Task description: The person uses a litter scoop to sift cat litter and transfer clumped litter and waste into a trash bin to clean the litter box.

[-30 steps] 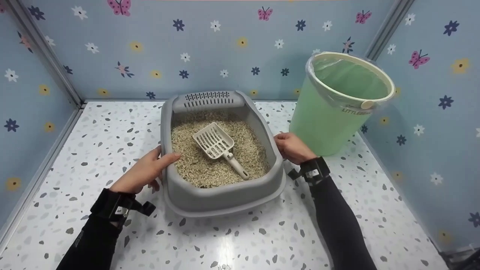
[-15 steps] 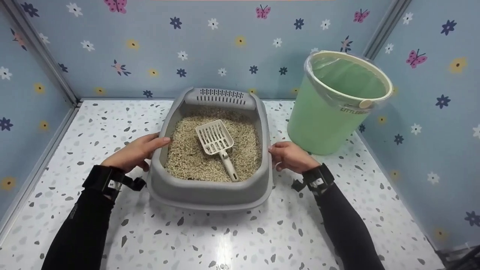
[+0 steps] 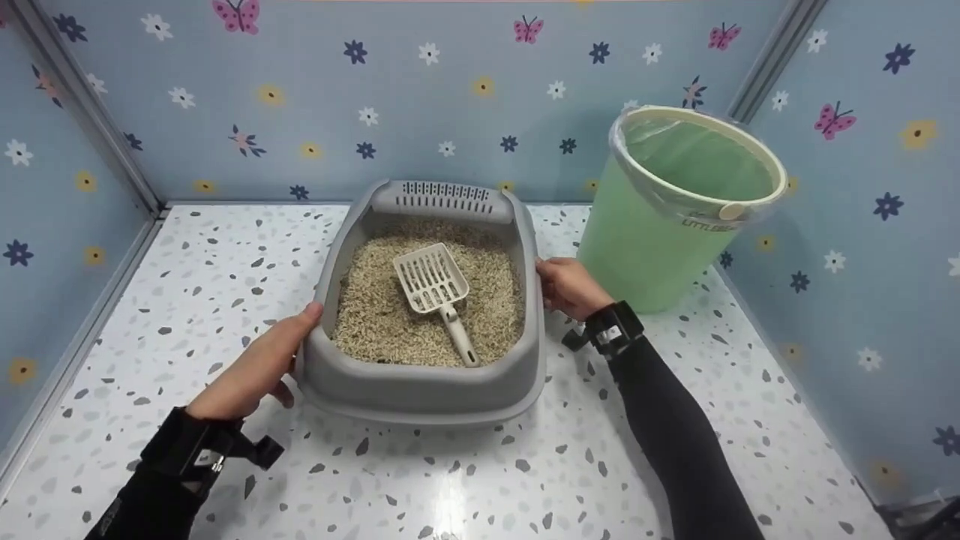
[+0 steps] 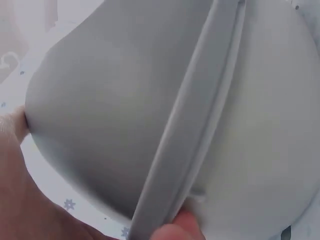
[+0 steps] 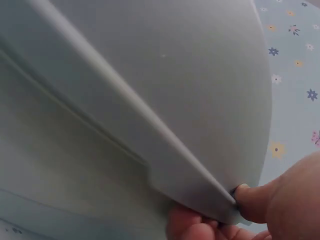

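Note:
A grey litter box (image 3: 424, 394) stands on the speckled white surface, its perforated end towards the back wall. Pale granular litter (image 3: 375, 292) fills its bottom. On the litter lies a beige slotted scoop (image 3: 457, 330), handle towards me. My left hand (image 3: 259, 367) grips the box's left side near the front, thumb at the upper rim. In the left wrist view, fingertips (image 4: 177, 230) of that hand curl under the outer flange (image 4: 185, 110). My right hand (image 3: 574, 289) holds the right side; the right wrist view shows the thumb (image 5: 255, 200) above the flange and curled fingers beneath.
A green bin (image 3: 649, 247) with a clear liner stands at the back right, just beyond my right hand. Flower-patterned panels (image 3: 450, 97) enclose the back and both sides. Speckled surface (image 3: 420, 480) extends in front of the box and to its left.
The litter box has turned and its front has shifted left, carrying the scoop along. Most recently my left hand has slid nearer along its side, and my right hand farther away.

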A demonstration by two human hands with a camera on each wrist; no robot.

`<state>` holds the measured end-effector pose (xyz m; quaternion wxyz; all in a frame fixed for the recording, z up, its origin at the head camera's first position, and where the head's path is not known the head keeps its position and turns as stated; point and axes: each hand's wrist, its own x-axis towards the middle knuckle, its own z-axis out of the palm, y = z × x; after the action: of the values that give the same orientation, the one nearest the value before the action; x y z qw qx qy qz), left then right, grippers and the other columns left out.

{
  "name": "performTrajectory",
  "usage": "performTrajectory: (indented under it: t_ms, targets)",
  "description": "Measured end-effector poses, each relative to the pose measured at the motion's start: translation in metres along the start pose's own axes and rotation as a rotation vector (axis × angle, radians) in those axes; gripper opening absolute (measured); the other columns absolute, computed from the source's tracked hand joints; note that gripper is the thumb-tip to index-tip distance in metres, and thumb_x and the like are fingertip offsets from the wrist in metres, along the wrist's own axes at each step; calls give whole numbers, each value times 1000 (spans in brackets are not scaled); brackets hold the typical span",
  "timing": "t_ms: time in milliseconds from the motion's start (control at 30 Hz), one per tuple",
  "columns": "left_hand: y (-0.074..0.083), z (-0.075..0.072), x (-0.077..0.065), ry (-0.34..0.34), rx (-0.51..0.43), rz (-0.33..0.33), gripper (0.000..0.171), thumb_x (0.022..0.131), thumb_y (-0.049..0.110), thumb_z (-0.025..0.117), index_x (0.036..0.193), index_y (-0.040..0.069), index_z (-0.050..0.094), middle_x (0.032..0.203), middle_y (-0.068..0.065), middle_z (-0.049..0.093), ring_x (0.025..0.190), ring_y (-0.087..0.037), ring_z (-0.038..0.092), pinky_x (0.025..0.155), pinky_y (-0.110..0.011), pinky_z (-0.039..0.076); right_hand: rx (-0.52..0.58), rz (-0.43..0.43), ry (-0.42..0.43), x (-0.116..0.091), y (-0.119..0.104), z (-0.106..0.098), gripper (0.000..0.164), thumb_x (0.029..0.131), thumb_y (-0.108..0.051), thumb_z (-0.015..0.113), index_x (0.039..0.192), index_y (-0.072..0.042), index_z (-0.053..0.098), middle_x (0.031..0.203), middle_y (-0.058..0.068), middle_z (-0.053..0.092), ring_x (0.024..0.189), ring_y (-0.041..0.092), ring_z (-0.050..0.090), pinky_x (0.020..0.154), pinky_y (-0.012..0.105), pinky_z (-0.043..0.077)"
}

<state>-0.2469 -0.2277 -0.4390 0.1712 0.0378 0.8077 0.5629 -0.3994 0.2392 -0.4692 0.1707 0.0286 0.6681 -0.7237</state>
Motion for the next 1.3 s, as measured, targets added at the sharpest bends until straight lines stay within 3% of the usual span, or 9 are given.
performTrajectory:
  t_ms: [133, 233, 400, 500, 667, 767, 900, 1100, 1300]
  targets:
    - [0, 1, -4, -27, 4, 20, 90, 114, 69, 33, 167, -4, 32, 119, -19, 61, 92, -28, 59, 51, -36, 57, 51, -8, 14, 1, 5, 4, 26, 119, -20, 54, 102, -2, 64, 74, 3, 59, 58, 12, 51, 47, 22, 40]
    - [0, -1, -4, -52, -9, 21, 89, 115, 66, 39, 168, -4, 30, 120, -18, 64, 94, -28, 61, 53, -34, 54, 63, -13, 19, 0, 6, 6, 28, 119, -20, 54, 100, -3, 65, 72, 2, 59, 57, 12, 51, 47, 22, 39]
    - [0, -7, 3, -37, 14, 12, 68, 115, 60, 49, 140, -3, 52, 102, -9, 57, 79, -20, 53, 53, -26, 44, 77, 0, 18, -1, 6, 9, 28, 120, -21, 52, 102, -4, 66, 73, 2, 63, 59, 11, 56, 48, 20, 42]
    - [0, -15, 11, -32, 31, 28, 58, 114, 58, 51, 124, 1, 55, 95, -6, 51, 72, -18, 47, 52, -24, 41, 103, 3, 16, -5, 7, 10, 28, 120, -20, 51, 103, -4, 64, 72, 2, 63, 58, 11, 57, 47, 19, 43]
    - [-4, -36, 26, -61, 35, 82, 50, 116, 52, 47, 112, 3, 59, 85, -5, 57, 67, -16, 49, 51, -23, 41, 136, -17, 10, -20, 15, 17, 27, 121, -21, 51, 103, -4, 63, 74, 4, 66, 58, 12, 60, 47, 19, 43]
    - [-5, -52, 33, -78, 35, 64, 51, 116, 52, 46, 116, 3, 60, 85, -4, 63, 67, -17, 51, 54, -26, 44, 141, -31, 16, -32, 21, 21, 28, 120, -22, 53, 99, -5, 62, 75, 4, 65, 60, 13, 61, 48, 20, 44]
    - [-7, -63, 38, -44, 49, 38, 69, 116, 62, 42, 138, 0, 63, 95, -6, 71, 74, -20, 61, 58, -32, 53, 146, -20, 6, -42, 25, 19, 27, 120, -21, 54, 97, -6, 59, 77, 6, 61, 62, 16, 61, 50, 23, 47]
    - [-10, -39, 13, 79, 71, -9, 97, 113, 76, 30, 166, -5, 39, 126, -22, 62, 99, -27, 63, 67, -45, 67, 106, -16, 1, -30, 15, 2, 29, 119, -25, 56, 99, -5, 61, 80, 7, 64, 62, 17, 64, 52, 23, 53]
    - [-9, -6, -10, 146, 13, -31, 102, 112, 74, 40, 168, -10, 29, 136, -30, 55, 102, -28, 58, 68, -46, 69, 137, -46, 81, -8, 5, -10, 33, 120, -23, 54, 93, -4, 59, 75, 6, 60, 57, 16, 54, 49, 24, 47]
